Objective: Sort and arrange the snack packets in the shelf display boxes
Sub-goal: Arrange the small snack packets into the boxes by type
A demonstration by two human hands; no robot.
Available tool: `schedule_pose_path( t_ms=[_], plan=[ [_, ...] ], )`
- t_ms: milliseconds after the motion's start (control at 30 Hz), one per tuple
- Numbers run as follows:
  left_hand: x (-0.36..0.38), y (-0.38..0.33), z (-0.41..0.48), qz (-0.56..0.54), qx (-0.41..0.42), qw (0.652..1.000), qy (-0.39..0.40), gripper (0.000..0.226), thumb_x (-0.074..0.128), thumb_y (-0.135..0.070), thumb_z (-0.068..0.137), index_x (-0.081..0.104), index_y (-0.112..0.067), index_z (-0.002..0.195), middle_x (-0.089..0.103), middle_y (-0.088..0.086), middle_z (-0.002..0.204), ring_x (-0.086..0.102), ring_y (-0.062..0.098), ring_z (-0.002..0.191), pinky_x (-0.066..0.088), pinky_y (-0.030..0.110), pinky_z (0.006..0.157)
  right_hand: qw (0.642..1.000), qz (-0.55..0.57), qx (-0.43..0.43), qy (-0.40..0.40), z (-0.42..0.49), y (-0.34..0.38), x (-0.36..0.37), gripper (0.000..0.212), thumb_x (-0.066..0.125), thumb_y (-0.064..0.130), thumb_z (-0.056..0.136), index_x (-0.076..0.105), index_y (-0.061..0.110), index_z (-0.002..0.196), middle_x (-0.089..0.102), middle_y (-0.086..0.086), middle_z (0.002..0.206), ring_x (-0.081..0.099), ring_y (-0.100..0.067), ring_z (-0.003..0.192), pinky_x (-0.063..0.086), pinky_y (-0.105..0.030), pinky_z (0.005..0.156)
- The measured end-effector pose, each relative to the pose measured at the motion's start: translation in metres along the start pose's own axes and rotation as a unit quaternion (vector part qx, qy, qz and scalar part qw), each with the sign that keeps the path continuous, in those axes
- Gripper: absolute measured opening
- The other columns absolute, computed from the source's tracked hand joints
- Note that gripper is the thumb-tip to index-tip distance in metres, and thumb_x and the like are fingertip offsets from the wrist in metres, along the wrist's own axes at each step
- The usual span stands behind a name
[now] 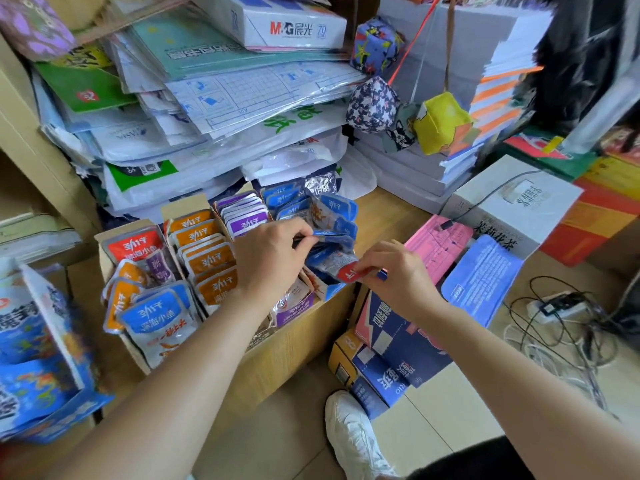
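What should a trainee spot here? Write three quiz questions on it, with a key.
1. True or false: the right hand holds a red-topped packet.
2. Which row sits between the orange row and the blue row in the box? A green, B purple, C yellow.
3. Fill in: the left hand pinches a ____ packet.
Key: 1 true; 2 B, the purple row; 3 blue, the blue packet.

Snack packets: orange row (207, 252), purple row (244, 216), blue row (311, 209). One held packet (349, 271) is red-topped. Hanging pouch (441, 123): yellow.
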State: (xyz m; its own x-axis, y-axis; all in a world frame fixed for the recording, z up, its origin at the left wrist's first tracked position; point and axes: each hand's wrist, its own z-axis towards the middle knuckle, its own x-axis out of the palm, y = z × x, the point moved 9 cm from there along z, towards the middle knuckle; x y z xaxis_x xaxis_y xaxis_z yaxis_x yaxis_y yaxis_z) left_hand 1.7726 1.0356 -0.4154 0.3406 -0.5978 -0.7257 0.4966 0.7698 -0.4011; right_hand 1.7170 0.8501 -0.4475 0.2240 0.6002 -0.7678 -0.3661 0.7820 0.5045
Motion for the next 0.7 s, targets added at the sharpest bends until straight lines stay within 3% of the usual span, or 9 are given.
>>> schedule_pose_path(
  t_ms=[100,167,267,333,400,467,533,600,700],
  plan=[
    [0.001,0.0,0.0,0.004,0.001,1.0,0.004,0.007,0.079,-0.034,0.086,0.077,-0.028,0.084,0.071,-0.011,0.068,0.056,0.006,0.055,0.027,0.013,0.043,0.999,0.02,0.016,-0.037,0.005,0.001,-0.023,0.011,0.078,0.009,0.085,0.08,0.015,0.094,0.07,0.004,0.085,0.063,-0.012,0.078,0.054,-0.028,0.068],
    [0.002,0.002,0.001,0.003,-0.009,1.0,0.005,0.004,0.08,-0.031,0.086,0.078,-0.028,0.084,0.072,-0.011,0.069,0.051,0.003,0.056,0.022,0.013,0.044,0.99,0.061,0.082,-0.093,0.005,-0.009,-0.053,0.01,0.075,0.008,0.087,0.077,0.011,0.096,0.072,0.001,0.086,0.066,-0.013,0.071,0.055,-0.025,0.063],
    [0.007,0.007,0.0,0.001,-0.025,0.999,0.021,0.003,0.078,-0.033,0.087,0.079,-0.03,0.087,0.073,-0.012,0.072,0.059,0.006,0.06,0.029,0.016,0.044,0.968,0.137,0.162,-0.132,-0.004,-0.026,-0.077,0.009,0.069,0.004,0.091,0.073,0.009,0.098,0.075,0.0,0.089,0.068,-0.011,0.062,0.052,-0.019,0.054],
    [0.01,0.01,0.0,-0.002,-0.028,0.999,0.041,0.005,0.077,-0.036,0.087,0.079,-0.032,0.089,0.075,-0.011,0.078,0.066,0.01,0.069,0.037,0.017,0.048,0.96,0.162,0.186,-0.134,-0.006,-0.032,-0.08,0.008,0.069,0.005,0.092,0.072,0.009,0.098,0.076,-0.003,0.089,0.069,-0.014,0.059,0.055,-0.024,0.055],
    [0.012,0.01,0.0,-0.002,-0.027,0.997,0.069,0.008,0.077,-0.037,0.087,0.079,-0.034,0.093,0.075,-0.007,0.086,0.066,0.013,0.078,0.037,0.016,0.052,0.946,0.199,0.208,-0.15,-0.007,-0.038,-0.082,0.008,0.069,0.006,0.092,0.072,0.008,0.099,0.077,-0.006,0.088,0.072,-0.024,0.066,0.06,-0.035,0.06],
    [0.014,0.011,-0.002,0.007,-0.025,0.995,0.101,0.014,0.076,-0.037,0.088,0.078,-0.034,0.101,0.072,-0.002,0.097,0.065,0.016,0.083,0.034,0.017,0.053,0.924,0.252,0.225,-0.181,-0.007,-0.041,-0.085,0.007,0.069,0.006,0.093,0.072,0.007,0.098,0.077,-0.009,0.088,0.073,-0.031,0.074,0.06,-0.036,0.061],
    [0.014,0.007,-0.008,0.017,-0.008,0.991,0.136,0.023,0.075,-0.033,0.09,0.076,-0.032,0.113,0.068,0.002,0.107,0.065,0.019,0.091,0.043,0.022,0.062,0.903,0.289,0.237,-0.212,-0.008,-0.041,-0.089,0.004,0.068,0.008,0.094,0.071,0.008,0.097,0.076,-0.01,0.089,0.074,-0.031,0.079,0.059,-0.031,0.061],
    [0.011,-0.003,-0.015,0.02,0.042,0.988,0.15,0.034,0.076,-0.027,0.088,0.073,-0.025,0.121,0.071,0.003,0.115,0.065,0.021,0.103,0.056,0.036,0.08,0.89,0.311,0.241,-0.23,-0.006,-0.039,-0.091,0.004,0.068,0.009,0.094,0.071,0.01,0.097,0.076,-0.009,0.091,0.075,-0.027,0.083,0.059,-0.028,0.063],
    [-0.002,-0.015,-0.03,0.028,0.099,0.984,0.147,0.046,0.078,-0.021,0.085,0.066,-0.015,0.129,0.071,0.001,0.125,0.064,0.018,0.115,0.055,0.043,0.098,0.878,0.343,0.243,-0.229,0.002,-0.031,-0.085,0.005,0.068,0.01,0.094,0.071,0.009,0.098,0.077,-0.008,0.091,0.075,-0.023,0.086,0.061,-0.029,0.066]
  ],
)
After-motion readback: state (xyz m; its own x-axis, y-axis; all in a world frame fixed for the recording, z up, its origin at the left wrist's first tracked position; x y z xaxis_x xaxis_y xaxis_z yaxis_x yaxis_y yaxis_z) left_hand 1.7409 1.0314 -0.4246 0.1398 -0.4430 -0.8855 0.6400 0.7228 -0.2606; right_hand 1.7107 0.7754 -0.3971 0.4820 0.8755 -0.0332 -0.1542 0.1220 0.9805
